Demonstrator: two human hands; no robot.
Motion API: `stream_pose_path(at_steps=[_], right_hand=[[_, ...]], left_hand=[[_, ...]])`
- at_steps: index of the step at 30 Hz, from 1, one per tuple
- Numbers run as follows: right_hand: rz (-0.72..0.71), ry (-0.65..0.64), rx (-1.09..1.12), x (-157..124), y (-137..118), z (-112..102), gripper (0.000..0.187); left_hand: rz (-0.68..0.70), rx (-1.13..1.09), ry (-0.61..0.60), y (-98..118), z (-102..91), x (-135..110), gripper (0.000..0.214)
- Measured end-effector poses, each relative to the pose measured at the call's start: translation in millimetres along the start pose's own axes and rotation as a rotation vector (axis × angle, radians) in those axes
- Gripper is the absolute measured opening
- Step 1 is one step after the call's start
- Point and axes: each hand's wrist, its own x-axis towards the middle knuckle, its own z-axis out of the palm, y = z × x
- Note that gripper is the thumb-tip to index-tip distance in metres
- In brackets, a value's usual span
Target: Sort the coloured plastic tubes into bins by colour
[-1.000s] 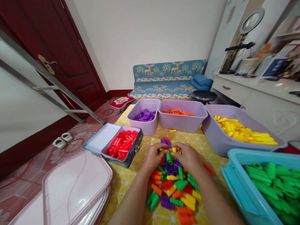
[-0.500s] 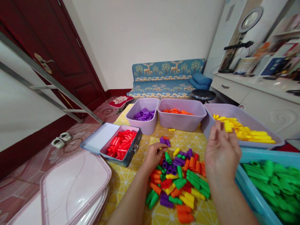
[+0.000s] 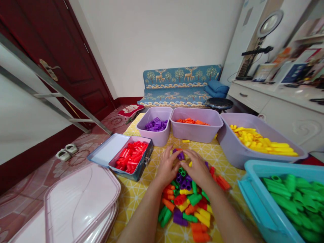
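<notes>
A heap of mixed plastic tubes in red, orange, yellow, green and purple lies on the yellow patterned tablecloth. My left hand rests on the far left of the heap, fingers stretched toward a purple tube. My right hand lies palm down on the far side of the heap, fingers flat and spread over the tubes. Neither hand visibly grips anything.
A purple bin of purple tubes, one of orange tubes and a large one of yellow tubes stand behind. A blue bin of green tubes is at right. A tin of red tubes and pink lids lie left.
My right hand, which was raised near the yellow bin half a second ago, has come back down onto the heap. My left hand stretched forward slightly.
</notes>
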Motion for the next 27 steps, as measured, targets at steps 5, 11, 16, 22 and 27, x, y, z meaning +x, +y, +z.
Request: stream_pose_path(at_steps=[5,11,16,22,27], right_hand=[[0.023,-0.157,-0.243,-5,0,11,0.046],[-0.010,-0.153,-0.173,-4,-2,6,0.024],[-0.023,-0.151,-0.104,-4,-2,7,0.022],[0.122,-0.032,-0.047,-7,-4,8,0.020],[0.212,0.022,-0.047,-7,-1,8,0.030]], left_hand=[[-0.012,0.027,-0.125,-3,2.6,1,0.051],[-0.016,-0.152,-0.040,-1,1.3,4,0.040],[-0.029,-0.173,-0.001,1,2.6,4,0.039],[-0.170,0.029,0.069,-5,7.9,0,0.037],[-0.215,-0.113,0.104,-9,8.6,2,0.038]])
